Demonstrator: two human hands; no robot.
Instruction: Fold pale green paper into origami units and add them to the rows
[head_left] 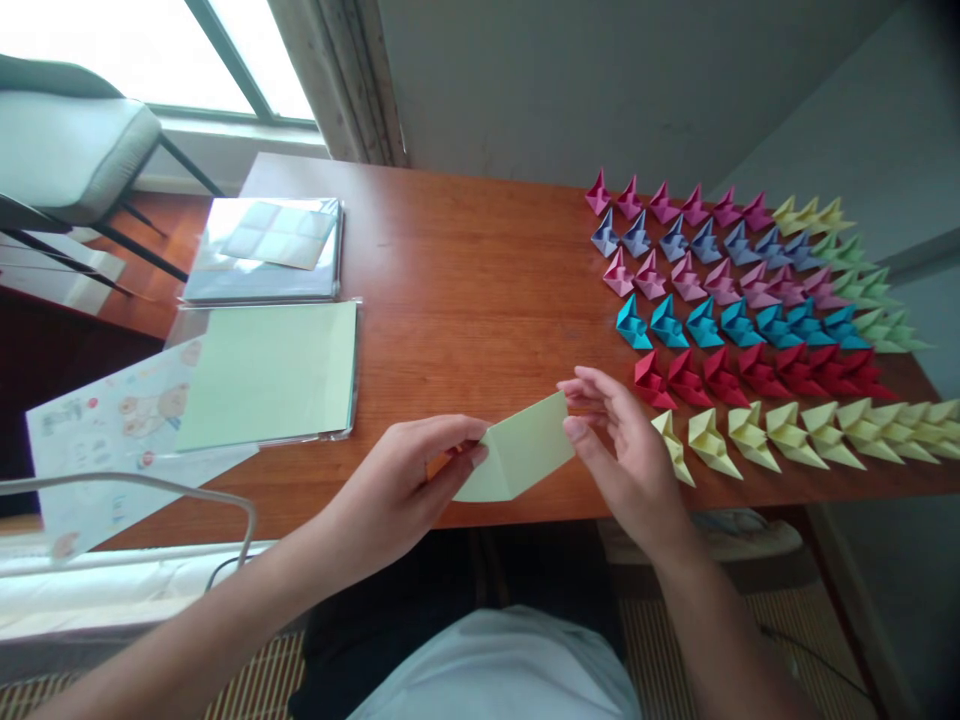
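Observation:
A pale green-yellow paper [525, 450] with a crease across it is held above the table's front edge. My left hand [420, 475] pinches its left side between thumb and fingers. At its right edge, my right hand [626, 455] has thumb and fingertips closed on the paper, the fingers slightly curved. To the left lies a stack of light green sheets [270, 375] on clear plastic. Rows of folded paper figures stand at the right, among them yellow [787, 437], red [724, 377], blue [739, 323] and magenta [664, 203] ones.
A plastic-wrapped pack [262, 285] lies at the back left of the wooden table [465, 290]. A printed sheet [127, 430] sticks out over the left edge, with a white cable [187, 490] passing over it. A chair [82, 150] stands by the window.

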